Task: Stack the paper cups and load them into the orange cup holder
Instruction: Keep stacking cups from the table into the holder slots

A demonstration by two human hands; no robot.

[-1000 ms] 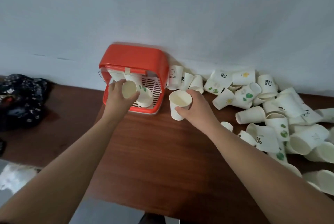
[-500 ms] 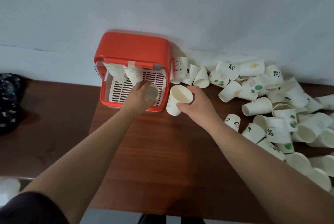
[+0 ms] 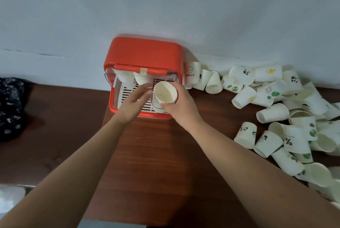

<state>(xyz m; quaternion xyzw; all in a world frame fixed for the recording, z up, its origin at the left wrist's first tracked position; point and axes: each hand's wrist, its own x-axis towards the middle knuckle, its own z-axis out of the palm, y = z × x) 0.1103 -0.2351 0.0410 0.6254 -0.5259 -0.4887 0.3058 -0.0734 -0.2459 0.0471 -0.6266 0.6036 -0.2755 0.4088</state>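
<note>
The orange cup holder (image 3: 143, 55) stands at the far edge of the brown wooden tabletop (image 3: 156, 154), its back against the pale wall (image 3: 165, 7). Its front is open, showing a slotted white tray (image 3: 128, 95) inside.

The right hand (image 3: 181, 107) grips a white paper cup (image 3: 165, 92), fingers and thumb curled round its side. The cup is held mouth up over the right part of the tray. The rim of a second cup (image 3: 158, 108) shows just below it; I cannot tell whether the two are nested.

The left hand (image 3: 133, 103) hovers over the middle of the tray, fingers straight and loosely spread, holding nothing. Its fingertips lie just beside the held cup, and contact cannot be made out.

At the back of the holder, under the orange top, two stacks of cups (image 3: 141, 79) sit side by side on the left.

A cup printed with a smiley and "HELLO" (image 3: 191, 73) stands touching the holder's right side. Beyond it, loose paper cups (image 3: 272, 115) with pandas, green leaves and percent signs lie jumbled along the far edge and down the right edge of the tabletop. A dark patterned cloth (image 3: 10, 106) lies off the left edge.
</note>
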